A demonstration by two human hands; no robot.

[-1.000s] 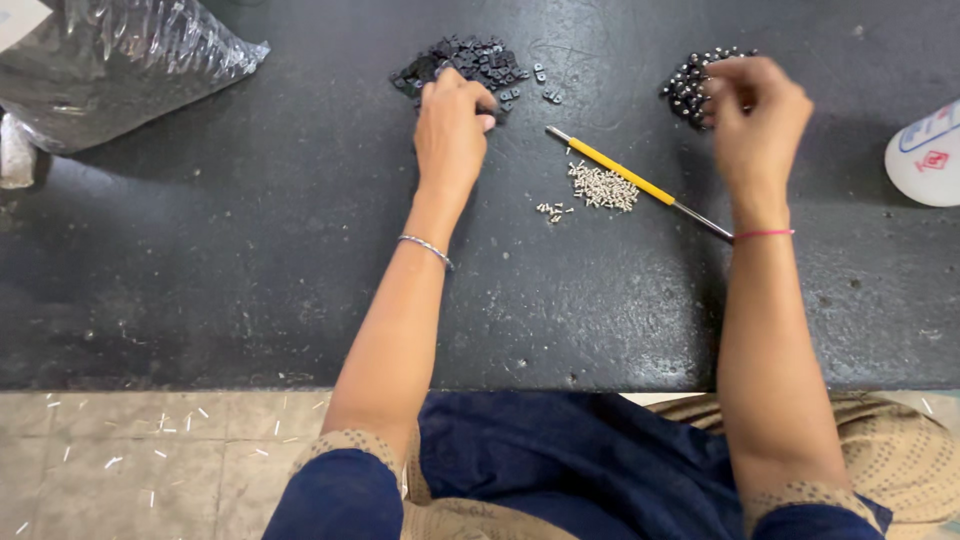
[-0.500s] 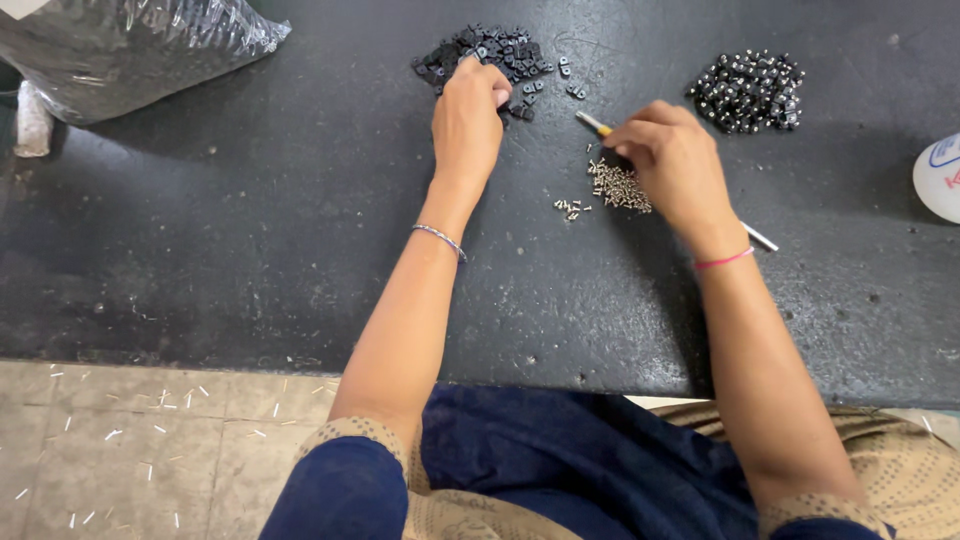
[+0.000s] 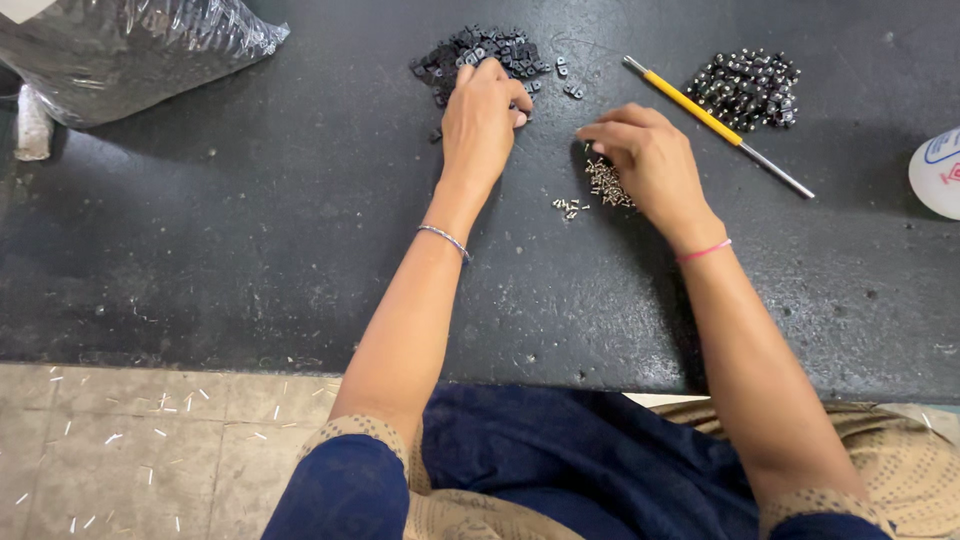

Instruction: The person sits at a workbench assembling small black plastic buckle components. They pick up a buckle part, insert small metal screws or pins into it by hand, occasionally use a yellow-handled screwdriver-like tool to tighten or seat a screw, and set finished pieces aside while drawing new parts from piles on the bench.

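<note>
My left hand (image 3: 482, 118) rests on the near edge of a heap of small black square parts (image 3: 480, 52), fingers curled over a few of them; what they grip is hidden. My right hand (image 3: 645, 160) hovers over a small pile of tiny silver screws (image 3: 604, 184), fingertips pinched together at its far side. A yellow-handled screwdriver (image 3: 700, 112) lies free on the black mat (image 3: 250, 220), just right of my right hand. Beyond it sits a heap of black parts with silver screws fitted (image 3: 748, 86).
A clear plastic bag (image 3: 130, 50) lies at the far left. A white round container (image 3: 940, 170) shows at the right edge. The mat's front edge runs above a tiled floor (image 3: 150, 450) strewn with small white bits. My lap is below.
My right hand came back from the far right heap, passed over the screwdriver and now sits above the silver screws. The left hand stayed on the black parts.
</note>
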